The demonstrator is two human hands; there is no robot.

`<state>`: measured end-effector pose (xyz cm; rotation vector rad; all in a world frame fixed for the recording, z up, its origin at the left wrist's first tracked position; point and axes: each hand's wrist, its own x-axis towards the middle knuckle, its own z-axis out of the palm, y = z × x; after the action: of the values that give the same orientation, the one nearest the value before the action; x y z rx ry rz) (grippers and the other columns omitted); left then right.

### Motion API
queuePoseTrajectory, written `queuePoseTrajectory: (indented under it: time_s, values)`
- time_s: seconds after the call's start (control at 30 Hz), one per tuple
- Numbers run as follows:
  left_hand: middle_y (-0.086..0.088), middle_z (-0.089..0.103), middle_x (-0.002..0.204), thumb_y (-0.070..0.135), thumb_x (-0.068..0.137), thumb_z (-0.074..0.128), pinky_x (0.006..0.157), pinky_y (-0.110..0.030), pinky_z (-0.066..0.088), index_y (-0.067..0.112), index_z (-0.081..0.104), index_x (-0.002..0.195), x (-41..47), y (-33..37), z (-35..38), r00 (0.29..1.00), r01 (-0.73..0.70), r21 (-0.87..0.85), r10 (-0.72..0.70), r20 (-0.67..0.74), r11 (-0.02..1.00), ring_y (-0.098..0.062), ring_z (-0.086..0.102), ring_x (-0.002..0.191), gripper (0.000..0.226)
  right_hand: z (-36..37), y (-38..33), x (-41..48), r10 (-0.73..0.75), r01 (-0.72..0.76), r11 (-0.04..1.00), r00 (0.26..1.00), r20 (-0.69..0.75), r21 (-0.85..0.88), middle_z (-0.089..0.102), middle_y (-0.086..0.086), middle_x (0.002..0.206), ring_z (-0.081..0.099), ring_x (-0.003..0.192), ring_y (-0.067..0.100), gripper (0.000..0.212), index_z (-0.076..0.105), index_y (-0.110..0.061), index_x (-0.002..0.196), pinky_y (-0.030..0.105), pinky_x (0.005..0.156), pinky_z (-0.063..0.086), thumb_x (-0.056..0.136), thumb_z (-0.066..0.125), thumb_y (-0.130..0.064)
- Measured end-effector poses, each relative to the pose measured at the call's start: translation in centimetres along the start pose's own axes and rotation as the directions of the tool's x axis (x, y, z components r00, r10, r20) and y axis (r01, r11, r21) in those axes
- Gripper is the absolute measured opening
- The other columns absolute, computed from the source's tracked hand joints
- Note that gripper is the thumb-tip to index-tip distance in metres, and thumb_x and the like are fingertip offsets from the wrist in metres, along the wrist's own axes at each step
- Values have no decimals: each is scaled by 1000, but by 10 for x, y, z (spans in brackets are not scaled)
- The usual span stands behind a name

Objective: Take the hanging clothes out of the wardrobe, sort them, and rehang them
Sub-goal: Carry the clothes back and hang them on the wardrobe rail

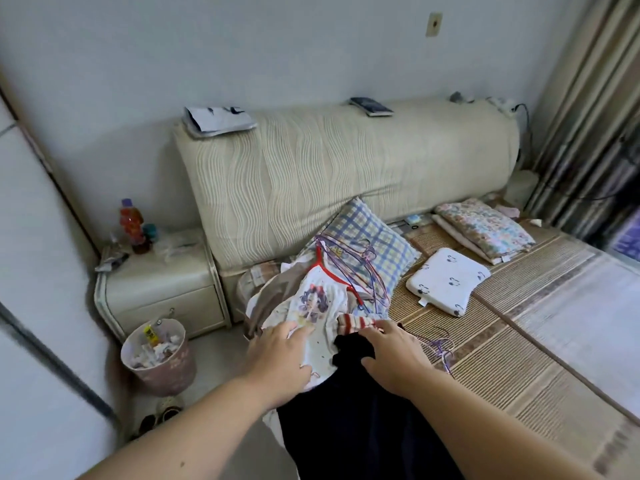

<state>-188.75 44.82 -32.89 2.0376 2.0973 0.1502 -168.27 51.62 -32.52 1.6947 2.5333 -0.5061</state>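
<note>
Both of my hands are out in front of me, resting on a heap of clothes at the near edge of the bed. My left hand (pixel 280 355) lies flat with fingers straight on a white top (pixel 313 303) that has a cartoon print and red straps. My right hand (pixel 391 358) is spread loosely, fingers relaxed, on a dark garment (pixel 360 410) that runs from the heap down toward me; neither hand grips anything. My right fingertips (pixel 367 329) touch a red-and-cream striped piece (pixel 353 322) lying between the white top and the dark garment. A brownish piece (pixel 277 289) shows under the white top on its left.

Several purple wire hangers (pixel 360 261) fan out behind the heap, and one more hanger (pixel 440 348) lies just beside my right hand on the woven bed mat (pixel 502 341). A checked pillow (pixel 374 237) leans against the cream padded headboard (pixel 346 168). To its right lie a small white pillow (pixel 446 282) and a floral folded cover (pixel 485 230).

Left of the bed stands a cream nightstand (pixel 162 282) with an orange drink bottle (pixel 131 216) on top. A full pink wastebasket (pixel 159 358) sits on the floor before it, with shoes (pixel 162 410) near it. Papers (pixel 218 121) and a dark flat object (pixel 370 106) rest on top of the headboard. Striped curtains (pixel 588 116) hang at the far right.
</note>
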Motion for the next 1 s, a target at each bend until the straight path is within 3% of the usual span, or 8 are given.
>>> queuePoseTrajectory:
  time_s: [0.3,0.43,0.63,1.0]
  values:
    - [4,43,140,50,72,38,104,-36,37,35,38,139,141,-156,-36,996,-72,7,72,47,997,-20,41,127,69,19,-67,149,207,-205,960,978,12,190,32,-1,147,42,128,24,49,42,-34,137,41,100,42,88,50,-36]
    - [2,41,142,45,76,51,106,-36,36,32,38,141,207,-193,-45,992,-80,2,80,99,997,-21,38,130,68,21,-69,196,285,-284,930,958,31,231,33,1,147,44,127,25,48,42,-34,136,41,99,43,88,48,-35]
    - [2,36,146,45,82,52,110,-33,31,33,35,142,291,-189,-23,972,-137,-51,144,185,989,-19,34,134,64,31,-34,259,399,-391,873,916,34,291,38,-2,143,47,124,21,48,43,-37,136,35,95,46,89,49,-43]
    - [5,35,144,40,86,54,109,-26,25,33,34,143,501,-136,48,911,-220,-44,221,348,975,-14,32,133,61,69,111,434,548,-552,701,822,154,451,35,2,146,49,123,23,59,35,-30,142,36,97,46,87,55,-36]
